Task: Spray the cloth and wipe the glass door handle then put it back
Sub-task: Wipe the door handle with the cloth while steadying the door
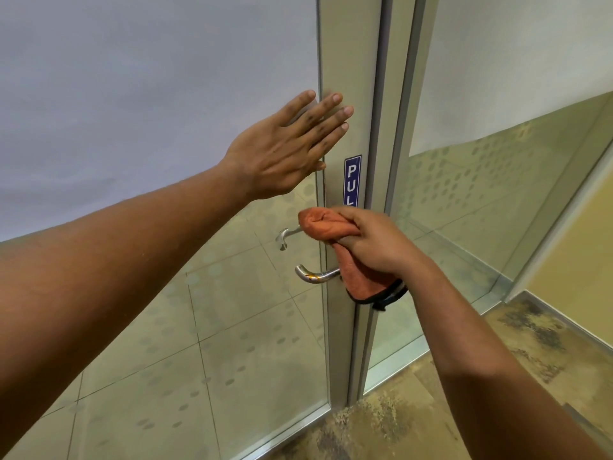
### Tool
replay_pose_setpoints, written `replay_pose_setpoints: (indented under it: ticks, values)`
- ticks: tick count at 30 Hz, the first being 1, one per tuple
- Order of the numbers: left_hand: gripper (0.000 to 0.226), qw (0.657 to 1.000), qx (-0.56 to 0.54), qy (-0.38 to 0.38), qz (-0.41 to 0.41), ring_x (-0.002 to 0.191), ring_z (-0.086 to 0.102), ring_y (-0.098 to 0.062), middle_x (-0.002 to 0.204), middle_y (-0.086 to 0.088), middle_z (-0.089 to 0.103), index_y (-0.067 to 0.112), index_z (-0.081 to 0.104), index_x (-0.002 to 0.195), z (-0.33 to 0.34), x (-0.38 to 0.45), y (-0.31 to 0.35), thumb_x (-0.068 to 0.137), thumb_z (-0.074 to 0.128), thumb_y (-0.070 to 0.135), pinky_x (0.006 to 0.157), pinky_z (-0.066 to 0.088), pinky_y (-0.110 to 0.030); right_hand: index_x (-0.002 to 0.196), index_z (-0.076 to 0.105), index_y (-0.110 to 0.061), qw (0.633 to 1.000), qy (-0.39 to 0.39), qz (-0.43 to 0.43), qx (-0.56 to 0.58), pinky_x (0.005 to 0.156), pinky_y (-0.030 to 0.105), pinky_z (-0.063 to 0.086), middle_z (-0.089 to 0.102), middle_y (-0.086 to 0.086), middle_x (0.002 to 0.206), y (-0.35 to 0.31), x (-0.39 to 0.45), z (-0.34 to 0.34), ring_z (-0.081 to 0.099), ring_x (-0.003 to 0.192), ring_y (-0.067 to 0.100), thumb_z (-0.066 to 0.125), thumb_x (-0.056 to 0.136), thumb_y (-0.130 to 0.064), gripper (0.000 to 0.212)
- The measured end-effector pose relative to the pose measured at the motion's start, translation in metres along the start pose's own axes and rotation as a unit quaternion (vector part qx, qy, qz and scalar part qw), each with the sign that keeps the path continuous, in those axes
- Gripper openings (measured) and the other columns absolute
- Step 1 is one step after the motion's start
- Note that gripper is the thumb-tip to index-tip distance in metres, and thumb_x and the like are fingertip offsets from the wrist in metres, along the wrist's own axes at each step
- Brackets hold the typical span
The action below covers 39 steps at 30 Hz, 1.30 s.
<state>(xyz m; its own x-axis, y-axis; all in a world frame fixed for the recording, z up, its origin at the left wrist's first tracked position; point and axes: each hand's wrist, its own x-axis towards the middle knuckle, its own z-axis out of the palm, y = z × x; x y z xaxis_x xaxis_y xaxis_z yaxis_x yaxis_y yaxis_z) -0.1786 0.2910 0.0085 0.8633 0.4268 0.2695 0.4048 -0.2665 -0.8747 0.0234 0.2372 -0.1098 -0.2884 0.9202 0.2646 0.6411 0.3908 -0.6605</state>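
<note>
Meanwhile right hand point(374, 244) grips the orange cloth point(331, 227) around the door handle point(315, 275); left hand point(285, 147), fingers straight, presses the door frame point(348, 61).

Count, head view. Hands: 2, namely left hand point(282, 151) and right hand point(371, 242). Cloth point(331, 225): 1, orange. Metal handle ends visible on the door: 2, an upper handle end point(288, 234) and a lower handle end point(313, 275). Blue sign point(351, 180): 1. Glass panels: 2, the door glass point(159, 94) and a side panel point(497, 194).
</note>
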Motion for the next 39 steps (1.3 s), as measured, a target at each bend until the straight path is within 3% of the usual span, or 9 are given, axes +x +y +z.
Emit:
replay_pose_setpoints:
  ticks: [6,16,26,33,39]
  values:
    - [0.065,1.000,0.001,0.007,-0.004,0.158,-0.001,-0.035,0.171,-0.019,-0.003,0.004,-0.006,0.161,0.001,0.000,0.000,0.108,-0.001,0.041,0.129,0.009,-0.050,0.132,0.059,-0.038,0.974,-0.135,-0.112,-0.142,0.095,0.035,0.043,0.062,-0.007,0.126,-0.019,0.019,0.021,0.054,0.113,0.015,0.064,0.090,-0.025,0.044]
    - [0.065,1.000,0.004,0.001,-0.005,0.158,-0.001,-0.034,0.171,-0.018,-0.003,0.004,-0.007,0.161,0.000,-0.001,0.000,0.108,-0.003,0.041,0.129,0.009,-0.049,0.128,0.060,-0.040,0.943,-0.239,-0.127,-0.194,0.091,0.037,0.045,0.053,-0.003,0.120,-0.022,0.010,0.041,0.050,0.108,0.015,0.059,0.095,-0.033,0.033]
    - [0.065,1.000,-0.003,-0.006,-0.009,0.158,-0.003,-0.034,0.171,-0.018,-0.004,0.004,-0.008,0.161,-0.001,-0.001,0.000,0.108,-0.003,0.041,0.129,0.008,-0.049,0.118,0.067,-0.044,0.947,-0.177,-0.154,-0.217,0.093,0.039,0.050,0.056,-0.010,0.133,-0.011,-0.010,0.044,0.056,0.114,0.017,0.061,0.085,-0.010,0.048]
    - [0.065,1.000,-0.009,-0.011,-0.010,0.158,-0.004,-0.035,0.170,-0.018,-0.007,0.004,-0.009,0.161,-0.002,-0.001,-0.001,0.108,-0.001,0.041,0.129,0.008,-0.049,0.117,0.069,-0.042,0.939,-0.165,-0.166,-0.252,0.095,0.041,0.047,0.053,-0.009,0.143,0.005,-0.023,0.029,0.051,0.121,0.022,0.062,0.087,-0.009,0.045]
    - [0.065,1.000,-0.001,-0.017,-0.011,0.158,-0.005,-0.035,0.170,-0.020,-0.009,0.003,-0.011,0.161,-0.003,-0.001,0.000,0.108,-0.003,0.041,0.129,0.009,-0.049,0.106,0.076,-0.029,0.983,-0.112,-0.105,-0.102,0.098,0.032,0.048,0.065,-0.009,0.119,0.027,-0.026,-0.012,0.058,0.112,0.008,0.057,0.078,0.002,0.046]
